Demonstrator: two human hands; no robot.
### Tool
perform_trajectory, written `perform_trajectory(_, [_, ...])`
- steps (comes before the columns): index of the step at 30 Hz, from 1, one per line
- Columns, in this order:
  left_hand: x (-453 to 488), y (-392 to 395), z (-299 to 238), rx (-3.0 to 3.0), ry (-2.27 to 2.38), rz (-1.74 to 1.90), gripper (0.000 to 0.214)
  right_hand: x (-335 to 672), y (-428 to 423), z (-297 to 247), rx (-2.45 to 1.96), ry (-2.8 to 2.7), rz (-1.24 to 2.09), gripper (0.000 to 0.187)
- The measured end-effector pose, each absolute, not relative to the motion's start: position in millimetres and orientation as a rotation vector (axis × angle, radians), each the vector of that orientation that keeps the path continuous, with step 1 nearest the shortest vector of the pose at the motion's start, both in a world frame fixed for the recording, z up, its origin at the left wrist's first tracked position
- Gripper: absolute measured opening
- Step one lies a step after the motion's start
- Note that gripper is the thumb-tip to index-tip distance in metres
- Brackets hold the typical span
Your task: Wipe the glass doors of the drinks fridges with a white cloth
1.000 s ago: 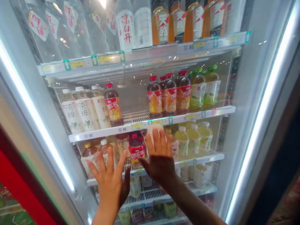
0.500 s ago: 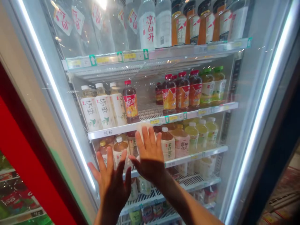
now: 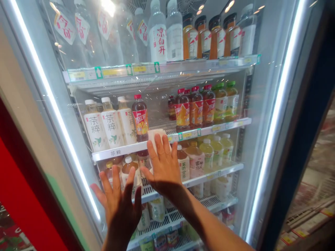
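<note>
My right hand (image 3: 163, 164) lies flat with fingers stretched, pressing a thin white cloth (image 3: 154, 134) that looks like a wipe or tissue against the glass door of a lit drinks cooler. Part of the cloth shows above and beside the fingers; the rest is hidden beneath the hand. Lower and to the left, my left hand (image 3: 119, 202) is open, its fingers spread, with nothing in it. It is at the glass, though whether its palm touches cannot be made out. Behind the hands, through the door, are a bottle of red-capped iced tea (image 3: 140, 118) and white-labelled tea bottles (image 3: 112, 127).
Clear water bottles (image 3: 158, 42) fill the upper shelf, with amber bottles (image 3: 201, 40) to their right. Bright light strips run down the left (image 3: 47, 90) and right (image 3: 277, 104) sides. A red panel (image 3: 23, 181) stands at the lower left, a dark frame (image 3: 309, 115) at the right.
My right hand has slid up slightly over the glass, and more of the cloth shows. My left hand stays nearly in place. The camera view has shifted a little up and right.
</note>
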State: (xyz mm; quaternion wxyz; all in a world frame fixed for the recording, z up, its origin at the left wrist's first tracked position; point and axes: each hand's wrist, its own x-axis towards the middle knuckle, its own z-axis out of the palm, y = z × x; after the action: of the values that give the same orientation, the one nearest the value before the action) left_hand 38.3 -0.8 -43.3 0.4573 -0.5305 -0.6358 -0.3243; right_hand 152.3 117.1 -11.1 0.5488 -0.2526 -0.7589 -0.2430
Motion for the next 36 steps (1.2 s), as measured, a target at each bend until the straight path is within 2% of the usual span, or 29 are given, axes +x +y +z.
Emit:
perform_trajectory(2, [45,5,-43,-1.305,-1.559,-0.811,0.089,161,121,-17,-0.598,-1.809,-0.594,0.079])
perform_trajectory(6, [59,18,-57,-1.284,-1.606,-0.779,0.09,189,124,-90,-0.598,-1.843,-0.603,0.073])
perform_trajectory(8, [69,27,-61,-1.272,-1.616,-0.762,0.092,204,132,-108,-0.566,-1.853,-0.623,0.07])
perform_trajectory(10, [82,39,-58,-1.276,-1.591,-0.782,0.095,217,148,-92,-0.563,-1.846,-0.639,0.068])
perform_trajectory(14, [114,66,-34,-1.333,-1.543,-0.869,0.092,244,182,-13,-0.595,-1.753,-0.63,0.068])
perform_trajectory(16, [131,78,-30,-1.352,-1.528,-0.889,0.088,261,193,-3,-0.567,-1.756,-0.625,0.068])
perform_trajectory(23, [197,122,-68,-1.354,-1.546,-0.814,0.093,339,231,-114,-0.508,-1.808,-0.633,0.067])
perform_trajectory(25, [217,138,-65,-1.351,-1.528,-0.794,0.092,363,253,-100,-0.517,-1.792,-0.646,0.069])
perform_trajectory(28, [247,162,-45,-1.333,-1.481,-0.792,0.089,394,285,-43,-0.579,-1.755,-0.613,0.078])
perform_trajectory(30, [265,177,-35,-1.331,-1.454,-0.808,0.088,410,298,-20,-0.598,-1.747,-0.593,0.078])
perform_trajectory(32, [282,189,-36,-1.339,-1.45,-0.826,0.087,422,303,-31,-0.584,-1.78,-0.59,0.078])
perform_trajectory(36, [310,207,-58,-1.394,-1.458,-0.837,0.09,447,308,-109,-0.57,-1.801,-0.621,0.073])
